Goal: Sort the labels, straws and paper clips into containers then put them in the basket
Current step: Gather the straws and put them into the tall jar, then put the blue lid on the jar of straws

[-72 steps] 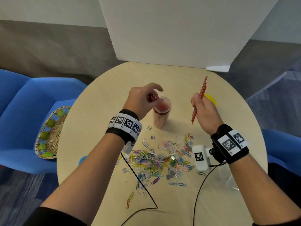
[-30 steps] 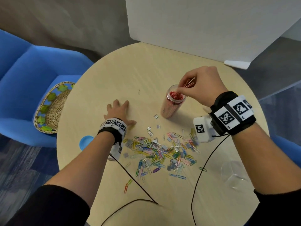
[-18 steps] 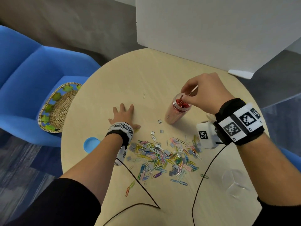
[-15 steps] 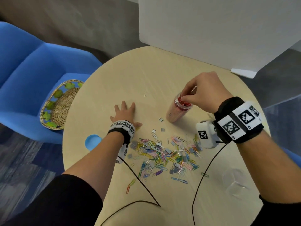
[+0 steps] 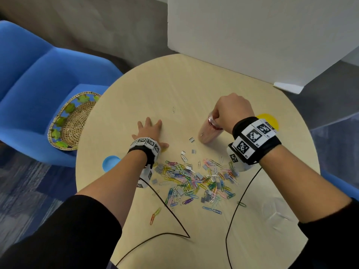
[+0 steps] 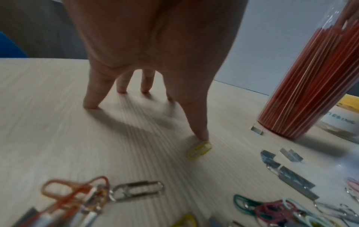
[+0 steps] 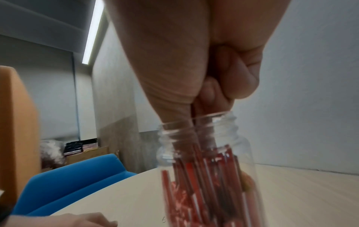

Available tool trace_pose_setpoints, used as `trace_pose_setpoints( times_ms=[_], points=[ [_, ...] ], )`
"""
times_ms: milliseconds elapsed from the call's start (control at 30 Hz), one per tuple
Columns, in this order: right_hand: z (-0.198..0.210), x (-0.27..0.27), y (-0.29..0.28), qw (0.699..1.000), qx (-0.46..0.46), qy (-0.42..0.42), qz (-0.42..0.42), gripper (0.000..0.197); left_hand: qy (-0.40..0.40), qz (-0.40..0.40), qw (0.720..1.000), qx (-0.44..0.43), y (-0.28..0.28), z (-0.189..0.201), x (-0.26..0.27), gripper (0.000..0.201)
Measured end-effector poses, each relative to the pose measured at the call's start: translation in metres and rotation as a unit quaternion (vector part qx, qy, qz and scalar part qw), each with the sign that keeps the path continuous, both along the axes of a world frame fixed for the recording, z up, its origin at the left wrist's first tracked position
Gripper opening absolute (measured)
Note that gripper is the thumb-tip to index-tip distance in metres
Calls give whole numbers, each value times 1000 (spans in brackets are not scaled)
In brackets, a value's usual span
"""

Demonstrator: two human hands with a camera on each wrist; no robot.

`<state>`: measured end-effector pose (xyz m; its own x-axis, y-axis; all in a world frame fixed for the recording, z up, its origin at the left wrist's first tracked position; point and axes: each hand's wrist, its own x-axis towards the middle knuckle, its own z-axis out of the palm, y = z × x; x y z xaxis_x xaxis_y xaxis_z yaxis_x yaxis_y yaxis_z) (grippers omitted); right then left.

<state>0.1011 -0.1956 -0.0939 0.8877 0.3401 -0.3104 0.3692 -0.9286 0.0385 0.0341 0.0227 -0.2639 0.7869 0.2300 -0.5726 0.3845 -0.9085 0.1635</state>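
Observation:
A clear jar (image 5: pixel 208 133) packed with red straws (image 6: pixel 309 79) stands mid-table. My right hand (image 5: pixel 217 118) is at the jar's mouth (image 7: pixel 196 122), thumb and fingers pinched on straw tops and dipping inside the rim. My left hand (image 5: pixel 149 130) lies spread on the bare table to the left of the jar, holding nothing. Its thumb (image 6: pixel 198 119) touches a yellow paper clip (image 6: pixel 200 148). A heap of coloured paper clips (image 5: pixel 194 179) mixed with small grey labels (image 5: pixel 191 139) lies in front of both hands. The woven basket (image 5: pixel 71 121) sits on a blue chair at the left.
A blue lid (image 5: pixel 110 162) lies by my left forearm. A yellow-lidded container (image 5: pixel 270 119) hides behind my right wrist. A clear container (image 5: pixel 277 212) stands at front right. A white board (image 5: pixel 252 35) walls the table's far edge. Wrist cables (image 5: pixel 174 216) trail across the front.
My left hand left the jar and settled flat on the table. My right hand brought its bundle of straws over the jar and lowered it until the fingers reached the mouth.

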Motion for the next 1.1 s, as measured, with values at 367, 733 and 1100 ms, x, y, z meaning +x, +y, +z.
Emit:
trace_pose_setpoints(
  times_ms=[367, 733, 1100],
  points=[
    [40, -7, -33, 981, 191, -14, -21, 19, 59, 22, 992, 109, 77, 36, -62, 71],
    [-14, -109, -33, 936, 316, 154, -11, 11, -116, 98, 986, -75, 55, 44, -122, 38],
    [-26, -122, -37, 812, 557, 168, -50, 67, -16, 246, 709, -660, -71, 135, -70, 78]
  ],
)
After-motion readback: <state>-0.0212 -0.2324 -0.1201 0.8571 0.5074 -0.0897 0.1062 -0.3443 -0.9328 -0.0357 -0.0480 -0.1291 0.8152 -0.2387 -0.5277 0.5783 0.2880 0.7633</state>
